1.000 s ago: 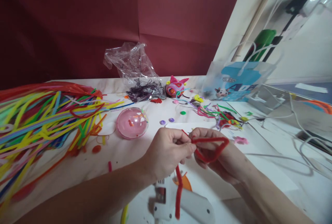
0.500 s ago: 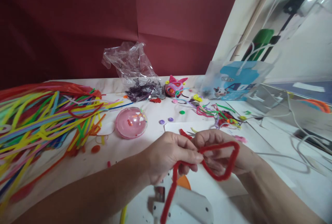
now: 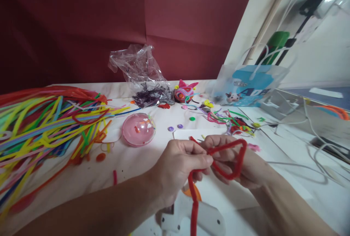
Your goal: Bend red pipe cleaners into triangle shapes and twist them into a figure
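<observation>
Between my two hands is a red pipe cleaner (image 3: 240, 159), bent into a closed loop on the right with a long tail hanging down. My left hand (image 3: 186, 163) pinches it where the loop crosses, thumb pressed on the fingers. My right hand (image 3: 235, 156) is curled behind the loop, its fingertips meeting the left ones at the crossing; its grip is partly hidden. Below the hands lie a white glue gun (image 3: 203, 216) and an orange disc (image 3: 197, 193), both partly covered. White paper (image 3: 235, 199) lies underneath.
Many coloured pipe cleaners (image 3: 49, 126) are heaped on the left. A pink transparent bowl (image 3: 138, 130), a crumpled clear bag (image 3: 142, 65), a decorated pink mask figure (image 3: 185, 92) and a blue-white bag (image 3: 246, 86) stand behind. Cables (image 3: 314, 137) cross the right side.
The red loop has tilted and shifted slightly up and left. The hanging tail has swung to the right, now almost vertical. Both hands keep their hold close together.
</observation>
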### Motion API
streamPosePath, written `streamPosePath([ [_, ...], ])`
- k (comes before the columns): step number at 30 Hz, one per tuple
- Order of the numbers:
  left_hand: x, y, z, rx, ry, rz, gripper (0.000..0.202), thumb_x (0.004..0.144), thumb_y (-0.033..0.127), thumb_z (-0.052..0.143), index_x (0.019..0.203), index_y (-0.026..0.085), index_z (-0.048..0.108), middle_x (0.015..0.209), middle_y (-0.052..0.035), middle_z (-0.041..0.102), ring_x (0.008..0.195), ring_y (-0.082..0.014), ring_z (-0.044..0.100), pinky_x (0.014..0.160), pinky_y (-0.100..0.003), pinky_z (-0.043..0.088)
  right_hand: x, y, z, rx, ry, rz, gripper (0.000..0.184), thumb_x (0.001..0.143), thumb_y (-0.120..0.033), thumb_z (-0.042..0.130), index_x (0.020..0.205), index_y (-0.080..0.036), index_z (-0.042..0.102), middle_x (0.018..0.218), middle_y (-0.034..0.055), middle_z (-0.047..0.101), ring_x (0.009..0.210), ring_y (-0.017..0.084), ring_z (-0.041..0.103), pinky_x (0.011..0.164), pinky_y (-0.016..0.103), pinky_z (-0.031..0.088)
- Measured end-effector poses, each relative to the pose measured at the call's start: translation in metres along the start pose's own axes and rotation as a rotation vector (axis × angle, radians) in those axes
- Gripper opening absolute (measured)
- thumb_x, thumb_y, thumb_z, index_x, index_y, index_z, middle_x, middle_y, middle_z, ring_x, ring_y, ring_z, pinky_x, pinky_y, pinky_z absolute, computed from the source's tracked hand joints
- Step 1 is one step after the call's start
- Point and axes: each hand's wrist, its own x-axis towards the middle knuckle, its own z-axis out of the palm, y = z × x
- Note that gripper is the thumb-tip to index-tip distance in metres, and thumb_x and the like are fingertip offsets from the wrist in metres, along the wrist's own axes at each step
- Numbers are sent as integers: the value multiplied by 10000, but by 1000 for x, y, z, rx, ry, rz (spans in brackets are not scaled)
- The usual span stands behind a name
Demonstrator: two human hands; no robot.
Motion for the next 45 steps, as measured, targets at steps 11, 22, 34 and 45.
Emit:
streamPosePath([
  [11, 3, -2, -4, -105, -166, -171, 125, 575, 170, 644, 525, 121, 540, 424, 14, 523, 334, -28, 392, 377, -164, 236, -4, -5, -13, -144, -140, -23, 180, 591, -221, 735, 645, -128, 591, 483, -31, 531, 309, 25, 397, 311, 133, 315],
  [22, 9, -5, -10, 307, -12, 279, 124, 676, 199, 585, 574, 131, 563, 488, 28, 520, 422, -44, 417, 435, -179, 324, 8, 11, 12, 140, 216, -68, 124, 611, -249, 680, 601, -162, 593, 340, -50, 471, 274, 55, 342, 283, 174, 361],
  [34, 13, 2, -15, -249, -123, -95, 80, 624, 126, 637, 571, 108, 580, 462, 6, 536, 359, -14, 417, 392, -130, 269, 1, 5, -5, -410, 118, -440, 105, 764, -269, 624, 723, -174, 642, 612, 7, 588, 565, 113, 529, 545, 229, 433],
  [45, 10, -4, -6, -151, 47, 127, 112, 649, 137, 620, 553, 109, 570, 465, 14, 537, 384, -21, 425, 418, -143, 292, 3, 10, 7, -259, 203, -310, 246, 649, -309, 715, 550, -148, 559, 486, -28, 523, 368, 51, 416, 354, 172, 348],
])
